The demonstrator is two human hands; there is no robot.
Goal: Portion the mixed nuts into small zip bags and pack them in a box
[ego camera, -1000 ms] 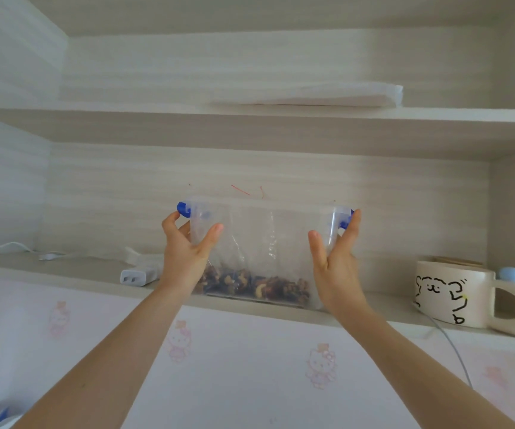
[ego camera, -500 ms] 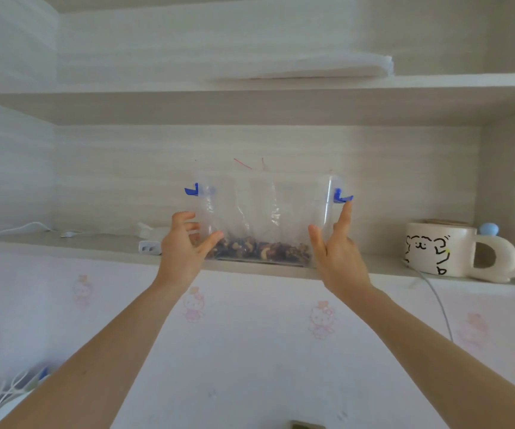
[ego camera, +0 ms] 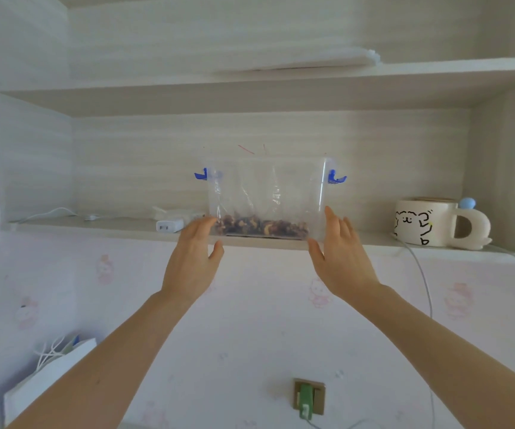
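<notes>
Head view: clear box (ego camera: 265, 187) w/ blue latches (ego camera: 202, 174) sits on the lower shelf (ego camera: 110, 226), near its front edge, mid-frame. Zip bags (ego camera: 250, 193) stand crumpled inside. Clear walls and plastic blur together, so the bag count can't be read. Nuts (ego camera: 259, 226) make a dark layer at the bottom. Lid on or off: can't tell.

L hand (ego camera: 192, 261) is at the box's lower-left corner, fingers straight, gripping nothing. Its fingertips overlap the corner, but touching vs. just in front is unclear. R hand (ego camera: 341, 258) is at the lower-right corner, palm toward the box side, fingers loose, also holding nothing; contact unclear too. Both forearms are cut off at the bottom edge.

White charger (ego camera: 169, 226) lies just left of the box. Mug (ego camera: 426, 222) stands well apart to the right on the same shelf. Green plug sits in a socket (ego camera: 308, 397) low on the wall, cord cut off below.
</notes>
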